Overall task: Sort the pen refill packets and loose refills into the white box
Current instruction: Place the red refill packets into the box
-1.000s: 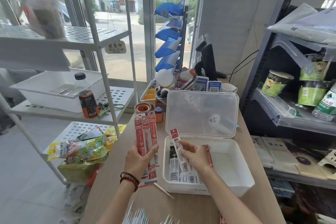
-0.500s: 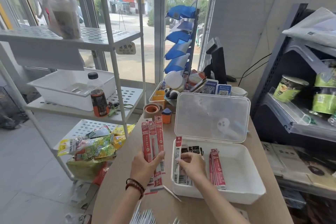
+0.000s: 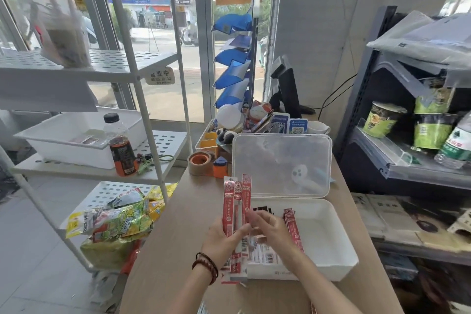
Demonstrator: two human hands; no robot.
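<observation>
The red refill packets (image 3: 235,211) in my left hand (image 3: 221,239) look like glossy plastic film. The white box (image 3: 339,245) is smooth matt plastic, its lid (image 3: 280,163) frosted and translucent. The bench (image 3: 178,237) is pale, matt wood grain.

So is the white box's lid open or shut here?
Open. The clear lid stands tilted up behind the white box, leaving the interior exposed, with red refill packets and barcode-labelled packets visible inside.

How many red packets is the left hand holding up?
3, fanned side by side in the left hand: left packet, middle packet, right packet. More could hide behind them; another red stack stands in the white box.
</observation>
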